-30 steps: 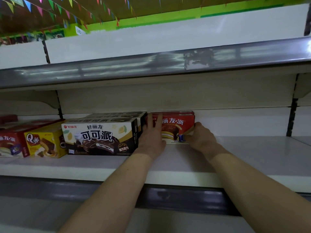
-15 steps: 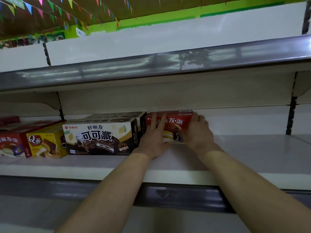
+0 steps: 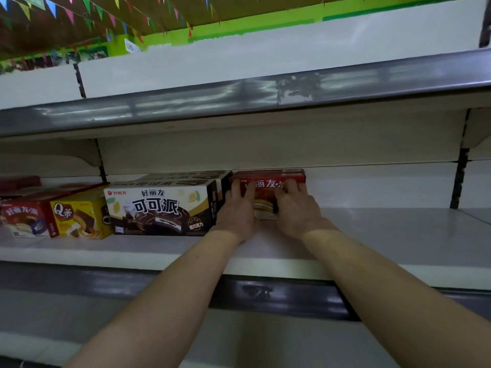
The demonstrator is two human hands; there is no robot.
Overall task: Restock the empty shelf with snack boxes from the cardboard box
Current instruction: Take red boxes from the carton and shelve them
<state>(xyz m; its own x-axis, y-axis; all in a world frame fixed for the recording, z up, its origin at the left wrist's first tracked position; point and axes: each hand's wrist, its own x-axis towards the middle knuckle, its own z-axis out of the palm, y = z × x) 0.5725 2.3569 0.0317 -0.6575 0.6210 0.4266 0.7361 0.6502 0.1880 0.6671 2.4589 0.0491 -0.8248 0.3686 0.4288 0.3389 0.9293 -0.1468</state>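
Red box [image 3: 267, 185]: at back of shelf [image 3: 385, 235], just right of black boxes [image 3: 159, 208]; left hand [image 3: 236, 212] and right hand [image 3: 297, 208] side by side, fingers flat against its front; yellow box [image 3: 79, 216] farther left.

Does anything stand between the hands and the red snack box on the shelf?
Nothing visible does. The left hand and the right hand lie with their fingers on the front of the red snack box, which stands on the shelf beside the black snack box.
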